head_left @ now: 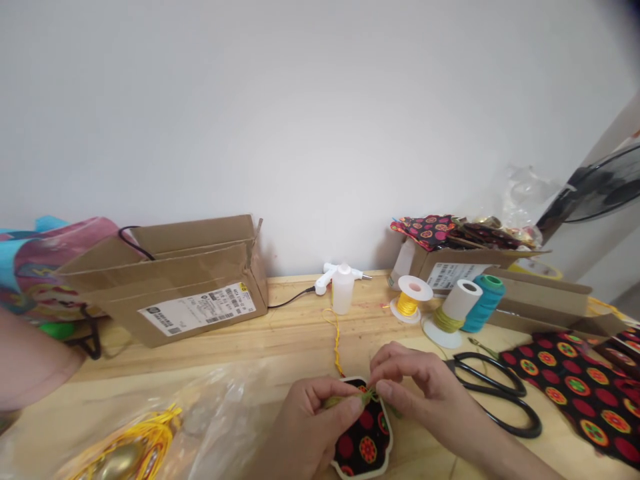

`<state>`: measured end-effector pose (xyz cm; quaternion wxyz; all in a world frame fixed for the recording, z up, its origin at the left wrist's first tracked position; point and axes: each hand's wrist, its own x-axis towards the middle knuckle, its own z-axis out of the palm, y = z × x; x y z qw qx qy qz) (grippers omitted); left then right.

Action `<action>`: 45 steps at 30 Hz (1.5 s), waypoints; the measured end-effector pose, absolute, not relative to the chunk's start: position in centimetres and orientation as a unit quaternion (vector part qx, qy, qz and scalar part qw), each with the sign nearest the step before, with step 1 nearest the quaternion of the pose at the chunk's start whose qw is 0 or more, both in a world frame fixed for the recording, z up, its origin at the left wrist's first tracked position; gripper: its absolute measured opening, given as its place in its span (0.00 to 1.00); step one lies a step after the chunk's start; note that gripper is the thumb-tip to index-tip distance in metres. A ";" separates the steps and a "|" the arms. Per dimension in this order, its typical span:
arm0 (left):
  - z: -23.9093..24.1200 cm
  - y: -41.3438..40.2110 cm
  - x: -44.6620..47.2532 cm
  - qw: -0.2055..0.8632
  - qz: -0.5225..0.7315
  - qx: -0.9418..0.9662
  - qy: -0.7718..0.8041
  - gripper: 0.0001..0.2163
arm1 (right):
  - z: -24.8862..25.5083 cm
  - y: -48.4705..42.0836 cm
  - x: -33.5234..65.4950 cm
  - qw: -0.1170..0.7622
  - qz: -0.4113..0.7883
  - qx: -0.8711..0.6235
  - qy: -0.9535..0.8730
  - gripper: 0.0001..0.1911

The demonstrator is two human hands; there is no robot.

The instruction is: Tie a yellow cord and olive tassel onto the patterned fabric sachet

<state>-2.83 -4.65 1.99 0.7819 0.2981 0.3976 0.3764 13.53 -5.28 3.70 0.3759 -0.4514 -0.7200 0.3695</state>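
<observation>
Between thumb and fingers, my left hand pinches a small bundle of olive-green thread. My right hand is closed on the same thread from the other side, with the fingertips of both hands almost touching. Under them lies a black patterned fabric piece with a cream border, partly covered by my left hand. From its top a twisted yellow cord runs up the table. Black-handled scissors lie beside my right wrist, their blades largely hidden.
A cardboard box stands back left, near a white glue gun and a plastic bottle. Spools of yellow, green and teal thread stand right. Patterned fabric and a clear bag flank my hands.
</observation>
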 end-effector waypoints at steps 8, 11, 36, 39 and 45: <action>0.3 -4.4 -3.0 0.752 0.356 0.379 0.405 0.11 | 3.5 -5.3 13.3 0.383 0.334 -0.459 -0.729 0.06; 0.1 -4.4 -3.0 0.752 0.340 0.388 0.410 0.10 | 3.5 -5.5 13.2 0.392 0.340 -0.452 -0.725 0.06; 1.5 -4.9 -2.6 0.759 0.385 0.310 0.424 0.09 | 3.2 -5.7 13.2 0.367 0.339 -0.471 -0.727 0.04; 1.3 -4.7 -3.0 0.713 0.368 0.402 0.441 0.10 | 3.2 -5.6 13.2 0.369 0.324 -0.470 -0.733 0.04; 2.0 -4.2 -3.8 0.558 0.386 0.621 0.393 0.07 | 3.2 -5.5 13.4 0.348 0.326 -0.480 -0.736 0.04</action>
